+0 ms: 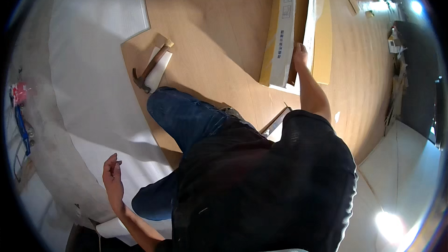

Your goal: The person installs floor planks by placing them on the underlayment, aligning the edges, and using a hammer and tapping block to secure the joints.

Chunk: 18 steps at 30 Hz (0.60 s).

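My right hand [301, 57] reaches into a long, opened cardboard carton [285, 32] at the upper right. Its fingers are curled closed against the carton's brown inside, and what they grip is hidden. A white flap or sheet stands beside that wrist. Low on the left, my left hand [113, 177] hovers over a pale sheet-like surface [100, 98], holding nothing, its fingers loosely bent and apart. A claw hammer [154, 66] with a wooden handle lies beyond my knee, across a small white piece [159, 72].
Tan wood-look flooring [205, 23] spreads ahead and to the right. A flat tool or strip [277, 120] lies partly under my body. Wooden offcuts [351, 1] sit at the far right. A red and blue object [19, 94] is at the left rim, a bright lamp [389, 226] at lower right.
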Tool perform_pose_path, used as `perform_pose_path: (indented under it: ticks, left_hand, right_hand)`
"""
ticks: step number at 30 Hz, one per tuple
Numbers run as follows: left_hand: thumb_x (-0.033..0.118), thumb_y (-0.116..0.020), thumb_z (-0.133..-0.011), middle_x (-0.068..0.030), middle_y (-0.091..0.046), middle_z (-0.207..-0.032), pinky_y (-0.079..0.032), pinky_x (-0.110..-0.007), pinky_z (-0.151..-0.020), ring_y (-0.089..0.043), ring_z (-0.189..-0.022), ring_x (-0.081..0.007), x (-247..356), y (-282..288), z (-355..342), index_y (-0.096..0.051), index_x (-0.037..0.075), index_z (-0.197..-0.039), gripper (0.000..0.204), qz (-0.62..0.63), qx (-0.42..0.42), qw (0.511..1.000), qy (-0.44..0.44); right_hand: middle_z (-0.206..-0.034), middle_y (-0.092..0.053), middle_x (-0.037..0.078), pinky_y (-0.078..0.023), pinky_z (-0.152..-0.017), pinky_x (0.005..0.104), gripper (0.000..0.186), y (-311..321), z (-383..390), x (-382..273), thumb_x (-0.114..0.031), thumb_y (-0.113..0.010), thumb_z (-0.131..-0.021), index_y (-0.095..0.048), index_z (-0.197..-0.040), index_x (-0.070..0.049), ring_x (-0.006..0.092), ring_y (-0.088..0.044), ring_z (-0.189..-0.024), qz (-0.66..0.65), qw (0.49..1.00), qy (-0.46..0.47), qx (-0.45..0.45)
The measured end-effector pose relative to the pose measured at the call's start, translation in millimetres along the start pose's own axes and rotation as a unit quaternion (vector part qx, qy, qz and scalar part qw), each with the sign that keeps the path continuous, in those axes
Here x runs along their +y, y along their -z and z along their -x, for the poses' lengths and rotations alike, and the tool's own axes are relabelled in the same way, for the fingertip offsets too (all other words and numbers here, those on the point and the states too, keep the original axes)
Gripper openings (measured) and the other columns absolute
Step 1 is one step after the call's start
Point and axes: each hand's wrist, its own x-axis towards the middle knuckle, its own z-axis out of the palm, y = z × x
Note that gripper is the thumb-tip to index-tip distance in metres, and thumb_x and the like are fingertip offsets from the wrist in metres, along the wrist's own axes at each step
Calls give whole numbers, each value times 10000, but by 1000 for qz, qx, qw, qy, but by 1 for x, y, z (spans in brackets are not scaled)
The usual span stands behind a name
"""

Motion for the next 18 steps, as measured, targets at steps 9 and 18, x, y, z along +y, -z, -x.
perform_pose_path:
  ticks: [9, 18]
  left_hand:
    - [78, -533, -1038, -104, -650, -1222, -475, -323, -995, -626, -1082, -188, 56, -64, -16, -604, 22, -1315, 292, 1, -23, 1000, -16]
    - [116, -553, -1022, -92, -662, -1190, -479, -326, -976, -637, -1045, -181, 8, -74, 37, -598, 13, -1307, 307, 31, 26, 999, 10]
  right_hand:
    - [-1701, -85, 169, -126, -1238, 537, 730, -248, 102, -122, -487, -418, -1031, -238, -1607, -77, 347, -76, -1566, 245, 927, -235, -161]
    - [-1622, -217, 266, -224, -1219, 522, 905, -64, 134, -93, -548, -658, -911, -319, -1520, 29, 419, -226, -1498, 337, 931, -105, -96]
